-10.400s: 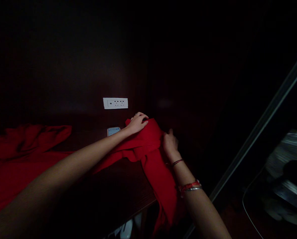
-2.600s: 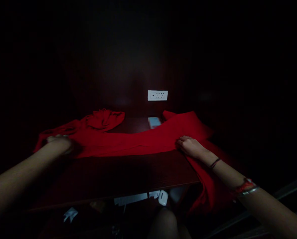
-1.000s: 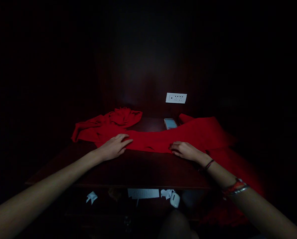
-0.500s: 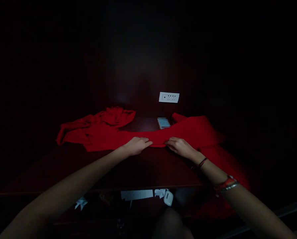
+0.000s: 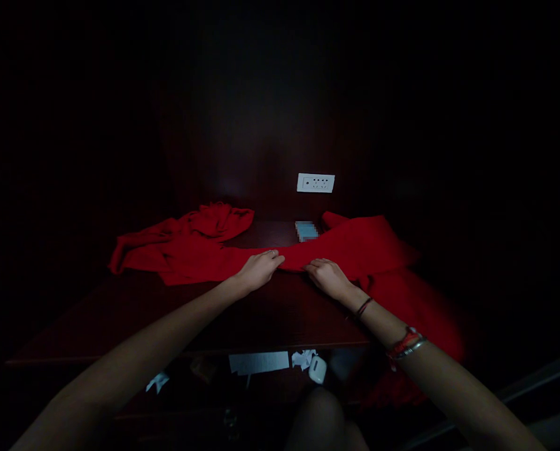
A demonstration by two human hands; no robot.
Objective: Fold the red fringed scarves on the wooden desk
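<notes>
A long red scarf lies across the dark wooden desk, bunched and wrinkled on the left, with fringe-like threads at the back. On the right it spreads flatter, and part hangs over the near edge. My left hand is closed on the scarf's near edge at the middle, a ring on one finger. Close by on the right, my right hand pinches the same edge, its fingertips partly hidden by the hand. Only a narrow stretch of scarf shows between the two hands.
A white wall socket is on the dark back panel. Behind the scarf lies a small blurred pale-blue item. Below the desktop are a paper sheet, crumpled paper and a white earbud case. The surroundings are very dark.
My right hand has shifted slightly left, nearer my left hand. Between them the scarf's near edge sits a little farther back. The whole view has shifted slightly.
</notes>
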